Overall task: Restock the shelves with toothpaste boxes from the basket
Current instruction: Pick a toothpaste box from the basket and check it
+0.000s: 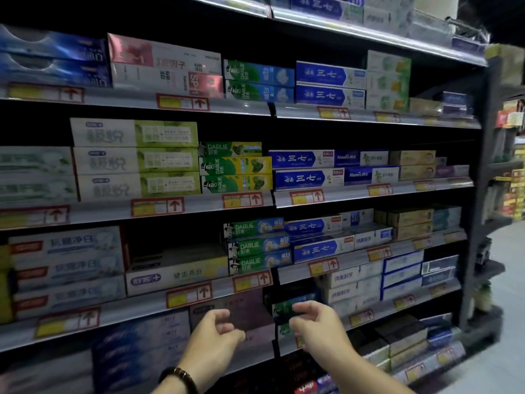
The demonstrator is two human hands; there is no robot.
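Store shelves [113,212] carry stacked toothpaste boxes [136,160] in rows.

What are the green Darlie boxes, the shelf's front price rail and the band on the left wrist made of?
Darlie boxes: printed card, glossy; sharp folded edges, light sheen. Price rail: seemingly clear glossy plastic; labels show behind glare. Wrist band: dark beads, wood or stone, cannot tell.

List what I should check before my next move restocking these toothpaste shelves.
1. Left hand free: ok; it holds nothing.
2. Right hand free: cannot tell; its fingers curl by the green box.
3. Basket within reach: cannot tell; not in view.
4. Shelf space open: ok; dark gap left of the DARLIE boxes.
5. Seating of the green box: cannot tell; blurred.
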